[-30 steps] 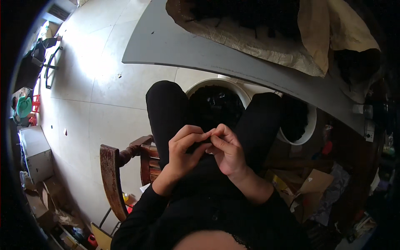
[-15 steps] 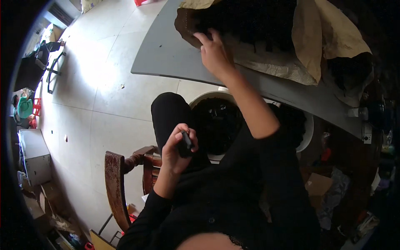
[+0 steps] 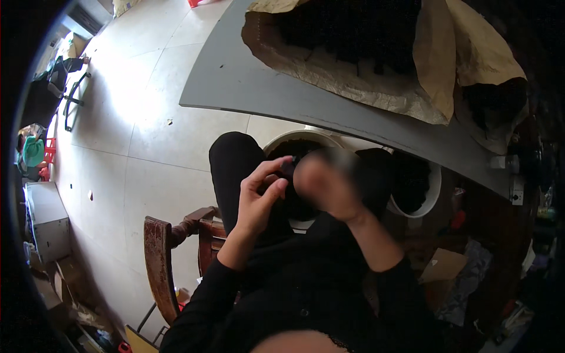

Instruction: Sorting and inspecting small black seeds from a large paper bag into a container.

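My left hand [image 3: 257, 200] is raised above my lap, thumb and fingers bent around a small black piece [image 3: 288, 169], which is partly lost against the dark background. Close beside it is my right hand [image 3: 329, 185], so smeared that its fingers and anything in them cannot be made out. Both hands are over a white bucket [image 3: 276, 141] between my knees, its contents dark. On the grey table ahead, an open brown paper bag [image 3: 359, 82] holds a mass of black pieces, too dark to tell apart.
A second white bucket [image 3: 436, 191] with black contents stands to the right, under the edge of the grey table [image 3: 218, 76]. Another brown paper bag [image 3: 488, 59] is at the far right. A wooden chair arm [image 3: 159, 259] is at my left, with boxes [image 3: 50, 220] beyond.
My right hand has come back from the paper bag to beside my left hand. My left hand has turned and risen slightly, its fingers less tightly curled.
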Tool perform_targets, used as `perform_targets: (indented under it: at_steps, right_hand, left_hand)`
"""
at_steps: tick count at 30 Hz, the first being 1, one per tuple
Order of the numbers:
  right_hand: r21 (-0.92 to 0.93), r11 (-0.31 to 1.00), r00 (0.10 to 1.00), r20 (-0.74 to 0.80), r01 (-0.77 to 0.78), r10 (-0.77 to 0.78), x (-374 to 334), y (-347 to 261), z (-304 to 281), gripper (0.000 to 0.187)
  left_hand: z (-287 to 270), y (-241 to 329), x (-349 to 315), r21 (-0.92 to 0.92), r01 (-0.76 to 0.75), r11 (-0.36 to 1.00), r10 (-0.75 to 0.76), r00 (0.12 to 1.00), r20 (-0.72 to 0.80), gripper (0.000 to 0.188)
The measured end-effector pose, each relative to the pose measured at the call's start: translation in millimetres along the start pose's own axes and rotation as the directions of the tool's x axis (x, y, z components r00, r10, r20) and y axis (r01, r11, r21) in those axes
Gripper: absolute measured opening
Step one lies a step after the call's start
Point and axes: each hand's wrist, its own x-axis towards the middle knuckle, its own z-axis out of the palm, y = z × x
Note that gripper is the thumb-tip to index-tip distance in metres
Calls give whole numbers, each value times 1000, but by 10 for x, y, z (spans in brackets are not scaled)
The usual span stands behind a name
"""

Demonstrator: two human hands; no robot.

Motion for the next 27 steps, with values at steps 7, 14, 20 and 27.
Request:
perform_targets:
  at_steps: [7, 14, 20, 27]
  right_hand:
    - [516, 836, 959, -86, -188, 269, -192, -248, 144, 24]
    - [517, 807, 936, -33, -284, 351, -239, -292, 97, 20]
    - [628, 741, 919, -101, -237, 380, -303, -222, 154, 15]
    - [755, 640, 917, -141, -144, 372, -357, 23, 223, 5]
  left_hand:
    - [65, 34, -16, 31, -183, 983, 183, 983, 12, 18]
    - [106, 131, -99, 208, -206, 956, 197, 978, 65, 20]
    - [128, 183, -48, 366, -448, 815, 425, 893, 147, 25]
    - [253, 168, -99, 533, -529, 660, 539, 828, 155, 22]
